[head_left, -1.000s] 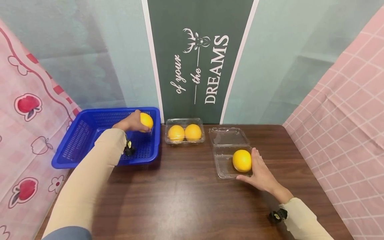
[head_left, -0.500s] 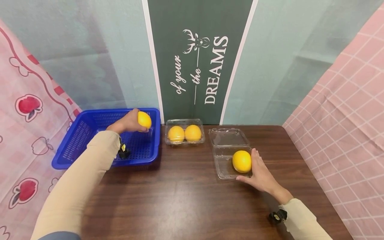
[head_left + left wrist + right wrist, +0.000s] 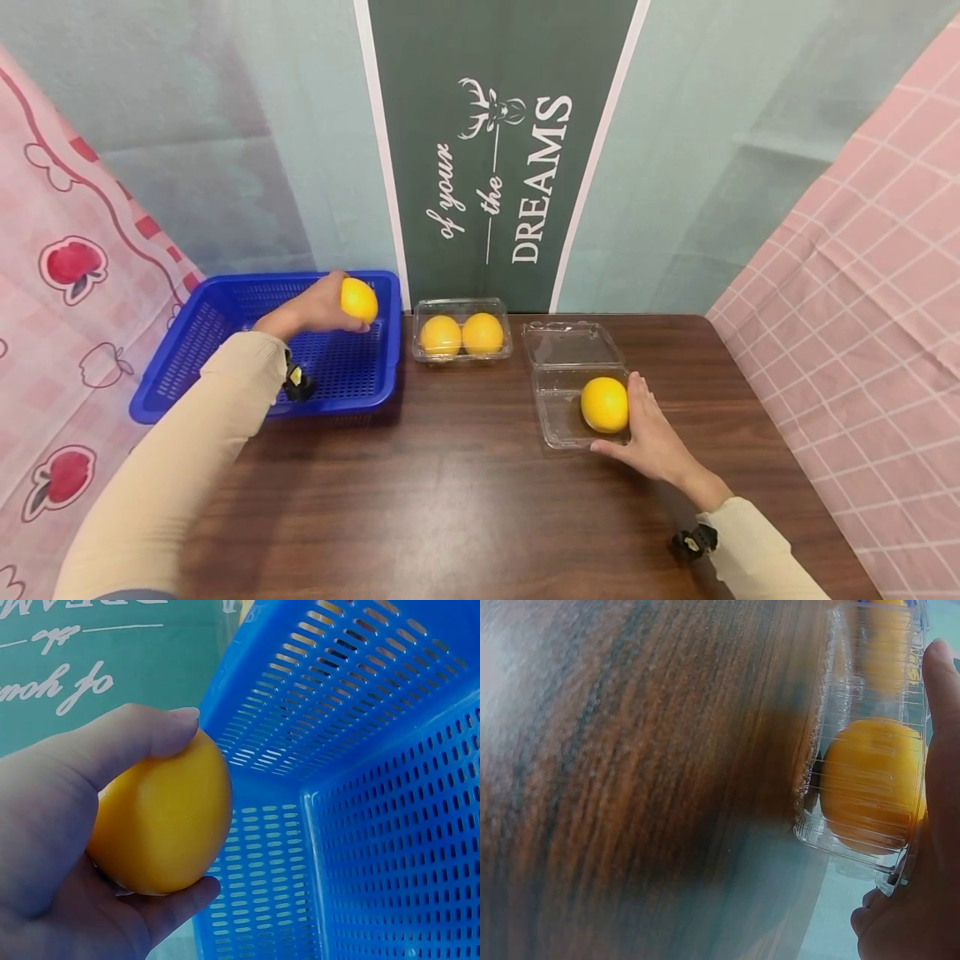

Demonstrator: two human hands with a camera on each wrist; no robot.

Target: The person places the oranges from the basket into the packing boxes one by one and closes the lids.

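Note:
My left hand (image 3: 315, 308) grips a yellow-orange fruit (image 3: 359, 300) above the far right corner of the blue perforated basket (image 3: 202, 342); the left wrist view shows the fruit (image 3: 161, 817) held between thumb and fingers over the basket (image 3: 375, 825). My right hand (image 3: 651, 433) rests against the right side of an open clear clamshell box (image 3: 558, 408) that holds one orange fruit (image 3: 604, 404). In the right wrist view the fruit (image 3: 870, 784) sits inside the clear box (image 3: 832, 735), with my fingers (image 3: 941, 750) along its edge.
A shut clear box (image 3: 461, 331) with two orange fruits stands at the table's back edge, between the basket and the open box. The dark wooden table (image 3: 450, 500) ends at the backdrop behind; pink cloth hangs at left and right.
My left hand has lifted the fruit slightly and drawn it a little leftward over the basket. The right hand has stayed against the open box.

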